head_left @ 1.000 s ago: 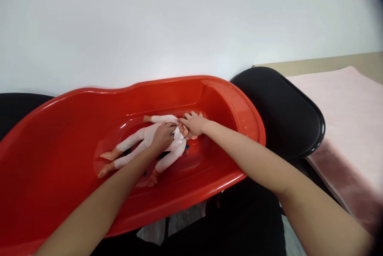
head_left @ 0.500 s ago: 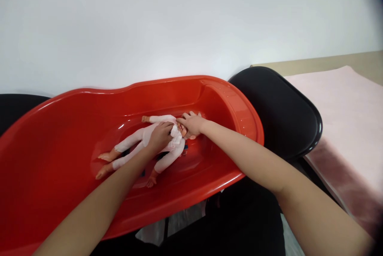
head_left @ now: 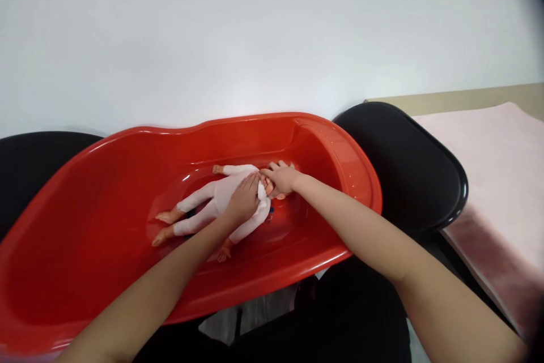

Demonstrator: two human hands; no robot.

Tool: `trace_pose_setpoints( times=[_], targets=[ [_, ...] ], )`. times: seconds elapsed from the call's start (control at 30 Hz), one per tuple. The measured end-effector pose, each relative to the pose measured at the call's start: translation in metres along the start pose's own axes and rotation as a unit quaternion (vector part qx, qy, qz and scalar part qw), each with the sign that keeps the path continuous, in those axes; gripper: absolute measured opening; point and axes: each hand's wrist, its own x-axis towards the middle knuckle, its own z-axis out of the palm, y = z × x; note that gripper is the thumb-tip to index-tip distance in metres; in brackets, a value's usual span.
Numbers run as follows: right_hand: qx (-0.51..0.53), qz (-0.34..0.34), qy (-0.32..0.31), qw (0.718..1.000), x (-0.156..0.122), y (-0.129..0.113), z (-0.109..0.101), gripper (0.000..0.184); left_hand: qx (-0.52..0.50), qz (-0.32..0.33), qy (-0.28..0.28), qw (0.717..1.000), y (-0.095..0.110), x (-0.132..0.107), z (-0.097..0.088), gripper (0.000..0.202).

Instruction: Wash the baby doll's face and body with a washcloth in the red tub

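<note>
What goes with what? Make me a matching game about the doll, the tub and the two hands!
1. doll
2. tub
3. left hand
4. right hand

A. on the doll's head
B. shiny red
C. on the doll's front
D. lying down, in pale clothes

Right pairs: 1-D, 2-B, 3-C, 4-A

Glossy red tub, pale-clothed doll lying inside

Left hand now flatter across the doll
</note>
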Motion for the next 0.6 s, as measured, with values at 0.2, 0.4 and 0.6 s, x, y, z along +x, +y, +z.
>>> trace_pose_setpoints(
  times=[0.2, 0.4, 0.6],
  targets=[
    [0.02, 0.008, 0.015, 1.0, 0.0, 0.001, 0.002, 0.103, -0.032, -0.044, 0.02, 0.998, -0.018, 0.001, 0.002, 0.072],
    [0.03, 0.009, 0.018, 0.999, 0.0, 0.002, 0.003, 0.102, -0.018, -0.098, 0.047, 0.994, -0.042, 0.0, -0.002, 0.06],
    [0.024, 0.004, 0.027, 0.999, 0.005, 0.005, 0.008, 0.101, 0.032, -0.149, 0.06, 0.987, -0.065, -0.014, -0.019, 0.041]
  ],
)
